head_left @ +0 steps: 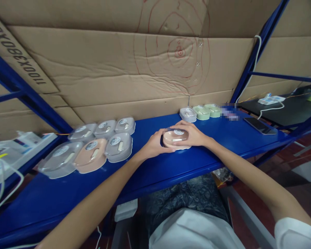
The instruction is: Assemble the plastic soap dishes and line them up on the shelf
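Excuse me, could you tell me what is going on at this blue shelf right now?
A seated person holds a pink lidded box between the left hand and right hand on the blue shelf. Six similar boxes sit grouped to the left, three more at the back right, near a phone.

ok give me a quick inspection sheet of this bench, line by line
surface: blue shelf bench, mostly bare in front of the person.
job's things: pink lidded case on the bench, held between both hands.
clutter: six lidded cases grouped at left, one pink; three more cases at the back right, two green; phone lying flat at right.
grippers: left hand grips the case's left side; right hand covers its right side.
cables: white cable runs down the blue post; white cables loop at far left.
surroundings: cardboard wall with red scribbles behind.
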Motion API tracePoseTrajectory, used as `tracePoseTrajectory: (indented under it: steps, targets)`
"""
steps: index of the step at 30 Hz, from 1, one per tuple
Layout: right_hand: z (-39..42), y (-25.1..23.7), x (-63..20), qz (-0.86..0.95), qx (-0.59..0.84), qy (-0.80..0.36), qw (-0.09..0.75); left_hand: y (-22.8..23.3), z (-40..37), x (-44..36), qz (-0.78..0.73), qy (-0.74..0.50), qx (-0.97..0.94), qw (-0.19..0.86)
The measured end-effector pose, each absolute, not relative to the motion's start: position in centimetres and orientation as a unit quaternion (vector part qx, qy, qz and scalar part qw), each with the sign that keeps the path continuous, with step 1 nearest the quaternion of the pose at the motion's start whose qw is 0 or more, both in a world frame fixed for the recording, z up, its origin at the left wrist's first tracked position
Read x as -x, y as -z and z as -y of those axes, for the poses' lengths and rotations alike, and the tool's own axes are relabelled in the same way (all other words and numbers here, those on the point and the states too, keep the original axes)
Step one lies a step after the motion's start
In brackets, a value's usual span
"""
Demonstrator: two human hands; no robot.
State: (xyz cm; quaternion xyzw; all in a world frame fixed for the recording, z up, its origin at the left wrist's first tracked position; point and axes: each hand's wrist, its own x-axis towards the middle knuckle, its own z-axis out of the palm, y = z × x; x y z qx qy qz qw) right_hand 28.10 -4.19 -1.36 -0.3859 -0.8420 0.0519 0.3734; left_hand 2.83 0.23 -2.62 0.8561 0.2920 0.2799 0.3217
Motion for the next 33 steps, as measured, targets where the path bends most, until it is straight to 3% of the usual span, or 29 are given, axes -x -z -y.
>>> tracePoseTrajectory:
  steps: [33]
  targets:
    - [4.43,2.13,-27.94,0.856,0.373,-0.032,0.358,2.31,0.09,-2.74,-0.294,-0.27,-0.855,0.333]
